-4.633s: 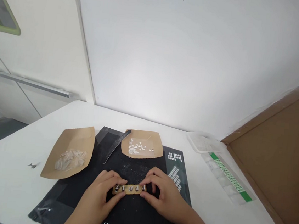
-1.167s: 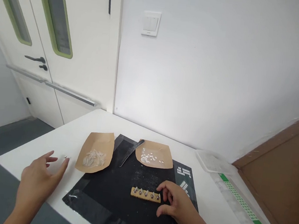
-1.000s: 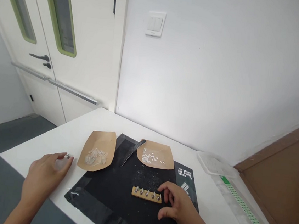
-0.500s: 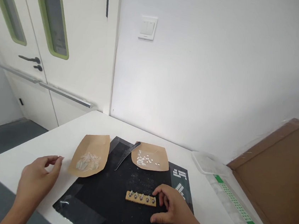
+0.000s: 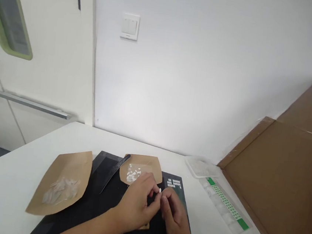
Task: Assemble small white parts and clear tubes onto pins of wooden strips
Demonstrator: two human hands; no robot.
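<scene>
Piece (image 5: 160, 190), white, pinched in left hand (image 5: 139, 201), right hand (image 5: 174, 217) beside

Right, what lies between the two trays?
In the head view, a dark curved strip on the black mat, between the left tray and right tray, whose edge it overlaps.

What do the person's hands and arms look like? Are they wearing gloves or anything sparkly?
No gloves! The left hand and the right hand are both bare. The left forearm has no sleeve as far as the picture shows, and there's no sleeve on the bit of right wrist we see. I can't spot a ring, watch or bracelet, but some fingers are partly hidden.
</scene>
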